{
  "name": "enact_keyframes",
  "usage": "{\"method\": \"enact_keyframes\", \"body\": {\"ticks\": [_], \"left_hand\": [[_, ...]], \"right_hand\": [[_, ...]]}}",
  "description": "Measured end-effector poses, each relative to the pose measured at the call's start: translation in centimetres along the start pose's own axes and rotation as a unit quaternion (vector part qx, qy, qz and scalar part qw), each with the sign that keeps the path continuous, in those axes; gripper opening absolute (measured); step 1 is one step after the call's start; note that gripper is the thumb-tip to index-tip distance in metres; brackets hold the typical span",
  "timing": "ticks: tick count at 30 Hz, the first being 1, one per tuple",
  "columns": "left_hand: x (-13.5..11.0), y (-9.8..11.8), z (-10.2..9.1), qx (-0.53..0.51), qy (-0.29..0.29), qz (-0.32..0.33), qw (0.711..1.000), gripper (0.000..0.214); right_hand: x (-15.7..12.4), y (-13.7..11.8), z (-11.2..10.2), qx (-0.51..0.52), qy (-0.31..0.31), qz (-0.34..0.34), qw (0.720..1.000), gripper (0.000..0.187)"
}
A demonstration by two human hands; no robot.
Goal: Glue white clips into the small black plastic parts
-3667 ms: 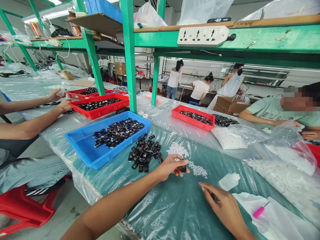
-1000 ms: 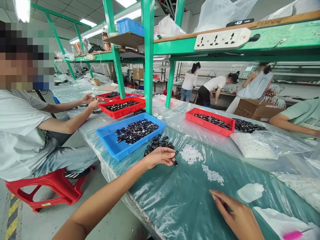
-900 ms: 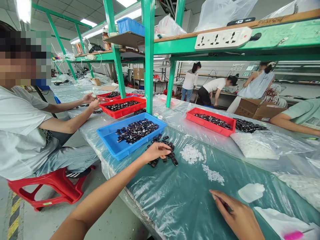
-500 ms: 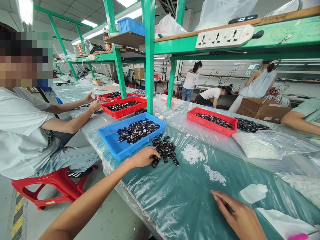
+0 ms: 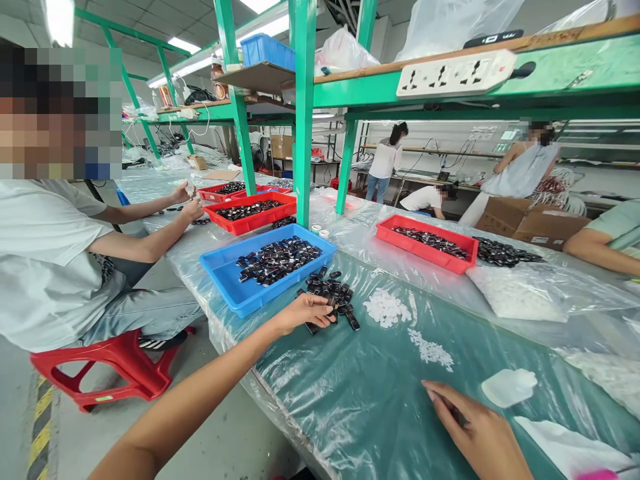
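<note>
My left hand (image 5: 304, 315) is over a loose pile of small black plastic pieces (image 5: 343, 293), its thumb and fingers pinched on one black piece (image 5: 332, 304). Fingers partly cover that piece. Beside the pile stands a blue tray (image 5: 216, 283) holding many similar black pieces. To the right, my right hand (image 5: 475, 427) rests low over the table with fingers stretched forward and nothing visible in them. Between the hands lie a heap of white flat bits (image 5: 386, 308) and a smaller heap of tiny white parts (image 5: 431, 351).
A red tray (image 5: 425, 243) of black pieces stands farther back, near a clear bag (image 5: 520, 293) of white parts. A green post (image 5: 303, 120) rises behind the blue tray. At left, a co-worker (image 5: 50, 253) sits on a red stool (image 5: 107, 370). A white piece (image 5: 509, 388) lies at right.
My left hand has shifted right and lifted slightly from the pile, with a black piece now showing between its fingertips. The right hand stays in place. The view has turned slightly.
</note>
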State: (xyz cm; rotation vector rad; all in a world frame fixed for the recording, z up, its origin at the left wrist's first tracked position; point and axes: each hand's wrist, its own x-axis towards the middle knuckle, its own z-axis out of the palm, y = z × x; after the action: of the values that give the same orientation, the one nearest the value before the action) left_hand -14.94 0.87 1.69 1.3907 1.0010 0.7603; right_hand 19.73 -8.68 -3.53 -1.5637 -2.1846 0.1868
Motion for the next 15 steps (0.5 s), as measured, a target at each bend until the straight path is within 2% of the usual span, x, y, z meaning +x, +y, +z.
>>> {"method": "enact_keyframes", "body": {"ticks": [4,12,15], "left_hand": [[0.41,-0.01,0.38,-0.139,0.010,-0.045,0.989,0.044],[0.32,0.55,0.87,-0.203,0.009,-0.055,0.978,0.035],[0.34,0.57,0.90,-0.196,0.006,-0.055,0.979,0.036]], "right_hand": [[-0.06,0.04,0.05,0.002,-0.004,0.002,1.000,0.025],[0.01,-0.02,0.09,0.003,-0.008,-0.006,1.000,0.025],[0.03,-0.05,0.15,0.002,-0.012,0.001,1.000,0.025]]}}
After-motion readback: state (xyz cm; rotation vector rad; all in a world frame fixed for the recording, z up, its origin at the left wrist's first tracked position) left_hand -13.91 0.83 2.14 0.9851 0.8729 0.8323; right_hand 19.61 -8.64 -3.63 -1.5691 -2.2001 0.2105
